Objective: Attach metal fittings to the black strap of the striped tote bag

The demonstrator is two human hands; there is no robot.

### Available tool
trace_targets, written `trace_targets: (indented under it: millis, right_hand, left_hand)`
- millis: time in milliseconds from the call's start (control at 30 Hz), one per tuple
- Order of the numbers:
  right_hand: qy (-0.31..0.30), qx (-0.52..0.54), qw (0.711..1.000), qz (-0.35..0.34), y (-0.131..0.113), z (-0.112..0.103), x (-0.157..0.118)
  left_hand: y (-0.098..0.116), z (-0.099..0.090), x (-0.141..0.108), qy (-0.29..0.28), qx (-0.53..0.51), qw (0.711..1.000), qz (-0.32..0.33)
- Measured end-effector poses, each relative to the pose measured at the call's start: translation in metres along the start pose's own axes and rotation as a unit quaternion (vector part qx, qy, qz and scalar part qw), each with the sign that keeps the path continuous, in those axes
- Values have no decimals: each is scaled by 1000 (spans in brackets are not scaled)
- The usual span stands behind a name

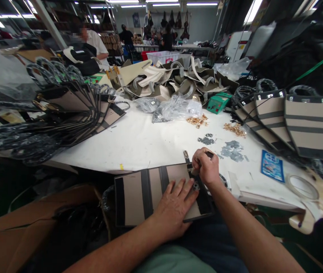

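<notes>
A beige tote panel with dark stripes lies across my lap, tilted up toward the table edge. My left hand rests flat on it with the fingers spread. My right hand is curled at the panel's upper right corner, gripping a small dark tool whose shape is mostly hidden by my fingers. A small metal fitting sits on the panel's dark band, between my two hands. A narrow metal-tipped strap end sticks up past the panel's top edge.
A white work table holds loose gold fittings, grey metal pieces, a blue card and a tape roll. Stacked striped bags flank it, with a heap of panels behind. A cardboard box sits lower left.
</notes>
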State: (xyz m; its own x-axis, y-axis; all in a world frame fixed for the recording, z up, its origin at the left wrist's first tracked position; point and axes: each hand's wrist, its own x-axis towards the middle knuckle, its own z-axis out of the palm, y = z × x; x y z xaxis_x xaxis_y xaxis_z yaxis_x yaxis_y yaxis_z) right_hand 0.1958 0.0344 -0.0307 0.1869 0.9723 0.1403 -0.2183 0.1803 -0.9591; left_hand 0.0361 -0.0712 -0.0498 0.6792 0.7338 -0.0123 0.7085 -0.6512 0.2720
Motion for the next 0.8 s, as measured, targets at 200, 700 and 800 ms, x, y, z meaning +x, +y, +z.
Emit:
trace_targets:
  millis: [200, 700, 800]
  right_hand:
    - [-7, 2, 1000, -4, 2, -2, 2]
    - [3, 85, 996, 16, -4, -19, -11]
    - [20, 134, 991, 16, -7, -26, -19]
  left_hand:
    - [0, -15, 3, -27, -5, 1000, 15]
    - [-4, -7, 5, -22, -8, 999, 25]
    - [-4, -8, 5, -26, -11, 999, 25]
